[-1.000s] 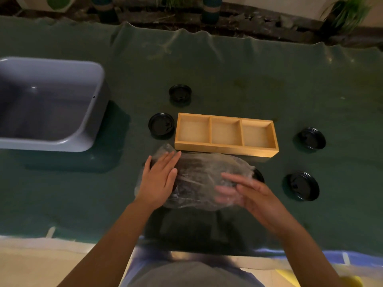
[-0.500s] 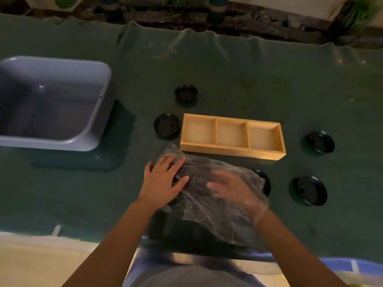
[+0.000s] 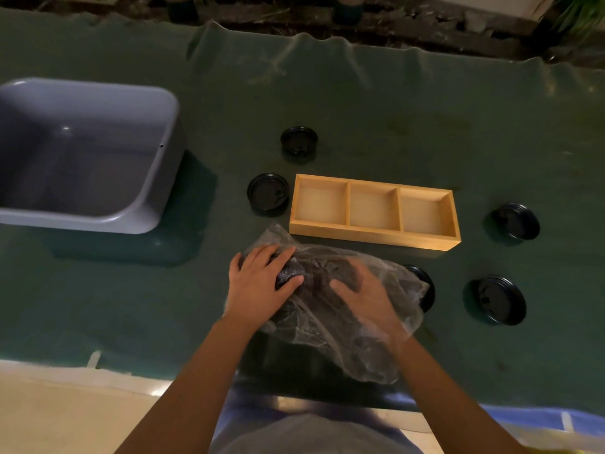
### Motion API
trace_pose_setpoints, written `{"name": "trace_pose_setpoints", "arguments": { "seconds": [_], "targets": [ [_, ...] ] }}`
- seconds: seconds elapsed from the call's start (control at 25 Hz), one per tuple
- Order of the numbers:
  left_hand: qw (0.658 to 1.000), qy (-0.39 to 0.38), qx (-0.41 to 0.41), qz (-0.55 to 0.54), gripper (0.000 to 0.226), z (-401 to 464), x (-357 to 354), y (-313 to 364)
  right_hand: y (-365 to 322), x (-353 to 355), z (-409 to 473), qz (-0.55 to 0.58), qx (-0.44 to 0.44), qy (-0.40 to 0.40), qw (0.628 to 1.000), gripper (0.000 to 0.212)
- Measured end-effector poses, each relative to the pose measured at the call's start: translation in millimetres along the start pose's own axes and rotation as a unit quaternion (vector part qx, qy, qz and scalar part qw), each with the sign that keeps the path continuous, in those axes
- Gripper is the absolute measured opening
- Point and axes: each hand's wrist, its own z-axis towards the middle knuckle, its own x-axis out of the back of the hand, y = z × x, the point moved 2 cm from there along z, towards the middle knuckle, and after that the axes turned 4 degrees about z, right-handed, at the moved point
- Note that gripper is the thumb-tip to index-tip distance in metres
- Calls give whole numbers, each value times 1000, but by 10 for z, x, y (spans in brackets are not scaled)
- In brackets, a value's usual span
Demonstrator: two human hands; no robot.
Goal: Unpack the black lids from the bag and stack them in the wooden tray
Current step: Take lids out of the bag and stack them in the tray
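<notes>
Reaching inside the clear bag (image 3: 343, 309), the right hand (image 3: 363, 296) spreads its fingers over dark lids; the left hand (image 3: 258, 283) presses flat outside. Next: grasp one lid, withdraw toward the empty wooden tray (image 3: 373, 235)

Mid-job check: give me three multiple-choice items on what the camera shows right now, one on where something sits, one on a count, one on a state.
1. Where is the grey tub relative to the wooden tray?
A. To its left
B. To its right
C. Stacked on it

2. How many compartments does the tray have?
A. Two
B. Three
C. Five

3. What is the right hand doing?
A. Resting on the tub
B. Holding a lid over the tray
C. Reaching inside the clear bag

Answers:
1 A: the tub sits at the image's left, the tray at centre.
2 B: two dividers split it into three.
3 C: the hand shows through the plastic, while the left hand presses on the bag from outside.
</notes>
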Motion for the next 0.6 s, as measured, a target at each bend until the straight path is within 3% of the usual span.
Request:
{"name": "trace_pose_setpoints", "arguments": {
  "seconds": [0.24,0.44,0.6],
  "targets": [
    [1000,-1,13,0,56,23,17,39,-49,-121,-85,-100,-13,43,994,96],
    [1000,-8,15,-6,57,3,24,26,-59,-31,-197,-44,-26,67,996,78],
    [999,1,37,-2,56,-20,19,35,-178,218,-380,-8,-16,2,1000,73]
  ]
}}
